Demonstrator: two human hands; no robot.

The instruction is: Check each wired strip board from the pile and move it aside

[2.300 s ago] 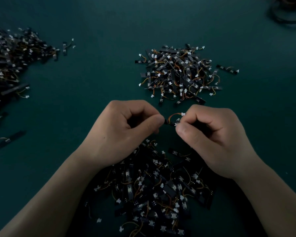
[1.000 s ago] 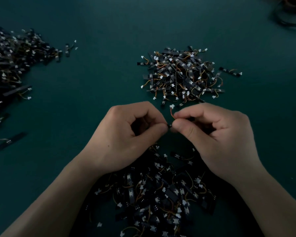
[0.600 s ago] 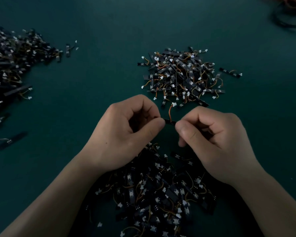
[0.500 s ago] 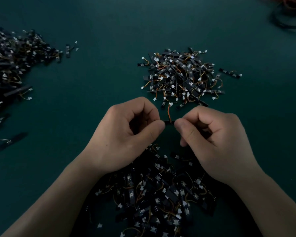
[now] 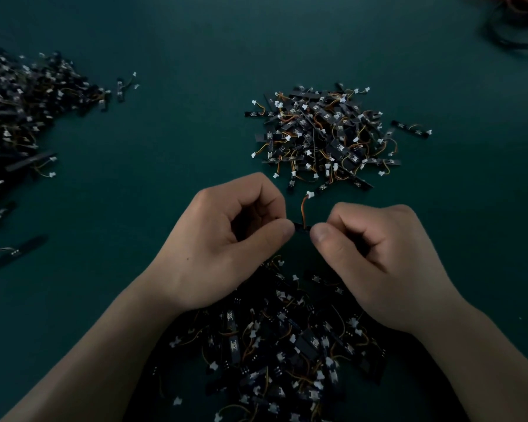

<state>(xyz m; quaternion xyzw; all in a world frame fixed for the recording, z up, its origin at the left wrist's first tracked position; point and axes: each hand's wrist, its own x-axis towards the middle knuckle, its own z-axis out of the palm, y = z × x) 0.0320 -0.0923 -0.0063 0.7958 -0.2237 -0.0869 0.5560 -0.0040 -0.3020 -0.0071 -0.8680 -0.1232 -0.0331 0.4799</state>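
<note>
I pinch one wired strip board (image 5: 301, 227) by its two ends, left hand (image 5: 226, 239) and right hand (image 5: 375, 257) both curled, thumb against forefinger, just above the near pile (image 5: 275, 345). Its orange wire (image 5: 303, 208) arcs up to a white connector (image 5: 310, 194). Best, I reckon, to grip lightly at the edges only — a gentle flex should expose a weak joint — then set it on the far heap (image 5: 320, 135).

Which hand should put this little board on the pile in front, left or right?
Probably the right. Both the left hand and the right hand pinch the strip board, but the pile in front lies mostly ahead of the right hand, so its reach looks shorter.
</note>
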